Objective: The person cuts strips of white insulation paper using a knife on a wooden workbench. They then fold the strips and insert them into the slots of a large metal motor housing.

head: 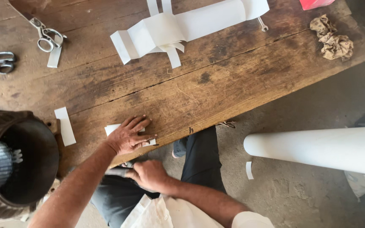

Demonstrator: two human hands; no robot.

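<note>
Near table edge (250, 90), left hand (127, 137) flat on white paper strip (111, 128).

A worn, dark-stained wooden bench (216, 80) of broad planks fills the upper part of the view, lit by soft daylight. Below its near edge spreads a grey, dusty concrete floor (292, 190). A cracked seam runs lengthwise along the bench's planks.
</note>
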